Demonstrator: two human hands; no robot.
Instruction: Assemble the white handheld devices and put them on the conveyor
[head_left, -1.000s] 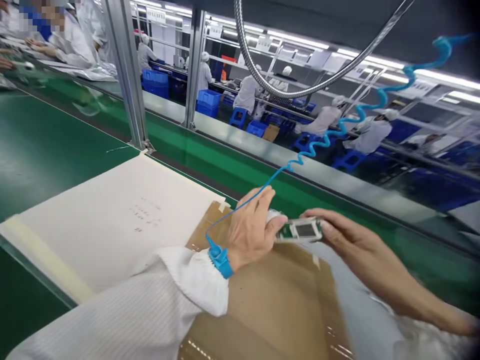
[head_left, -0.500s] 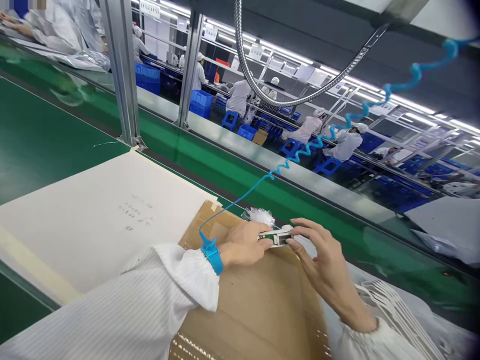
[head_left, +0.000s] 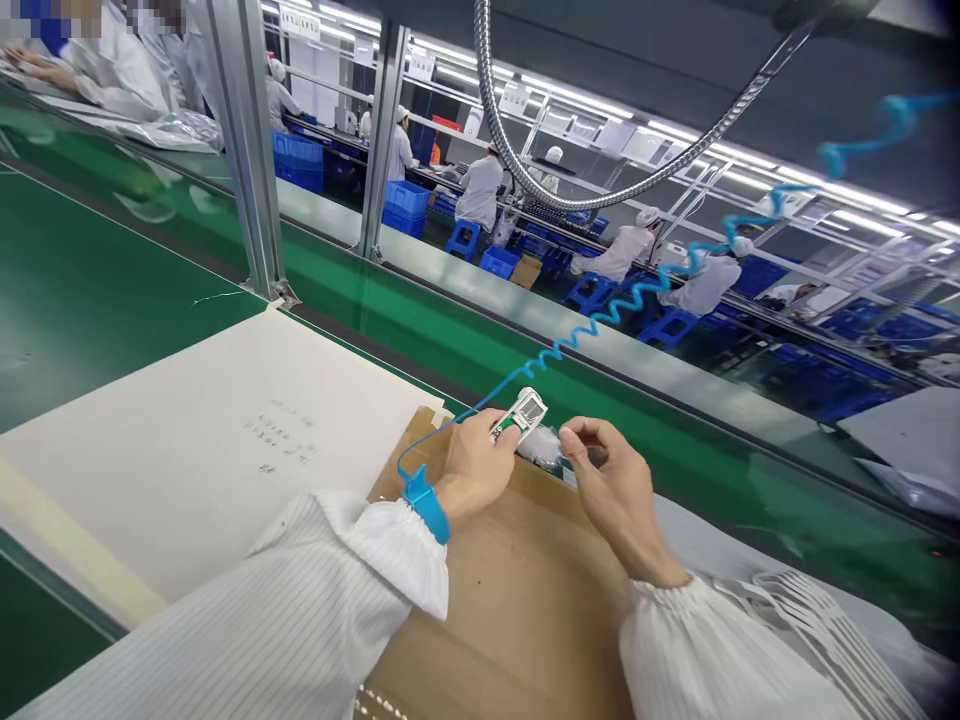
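Observation:
My left hand [head_left: 480,462], with a blue wrist strap [head_left: 425,505] at the cuff, is closed around a white plastic housing [head_left: 529,410]. A green circuit board shows inside the housing, which is tilted up and away to the right. To its right, apart from it, my right hand [head_left: 613,485] has thumb and forefinger pinched together; whatever is between them is too small or hidden to make out. Right beside those fingertips lies a clump of clear plastic film or small bag [head_left: 541,447], at the cardboard's far edge.
Brown cardboard [head_left: 517,590] lies under my hands, with a white sheet bearing handwriting [head_left: 225,400] on its left. Thin white strips [head_left: 814,620] are at the right. A blue coiled cord [head_left: 637,295] runs from the strap to the upper right. A metal post [head_left: 244,150] stands at the belt's edge.
My right hand has let go of the housing and moved slightly away, its fingers now pinched by the plastic film. My left hand has raised and turned the housing upward.

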